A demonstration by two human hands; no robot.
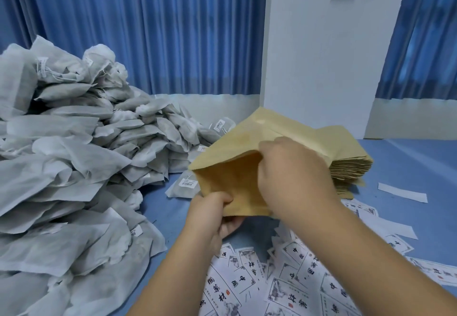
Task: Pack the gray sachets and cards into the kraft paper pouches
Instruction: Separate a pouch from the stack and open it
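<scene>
Kraft paper pouch (235, 167) is being held up off the blue table (408, 167). It's sitting between the big heap of gray sachets (74, 155) on the left and the stack of flat pouches (351, 167) on the right, with the printed cards (284, 286) lying scattered underneath. Left hand (210, 206) is gripping the lower edge, thumb on top and fingers curling under, so it's clamped on the paper. Right hand (291, 174) is arching over the top with its fingers curling round the edge of the upper panel, so it's holding the pouch too. The tips are hiding behind the paper, so I can't tell how deep they're going. Looks to me like the pouch is getting opened up before anything goes in. For doing this bit well, imo, the left hand should be anchoring that low edge while the right is spreading the two walls fully apart. That way a soft sachet and a card aren't snagging on the seal strip.
</scene>
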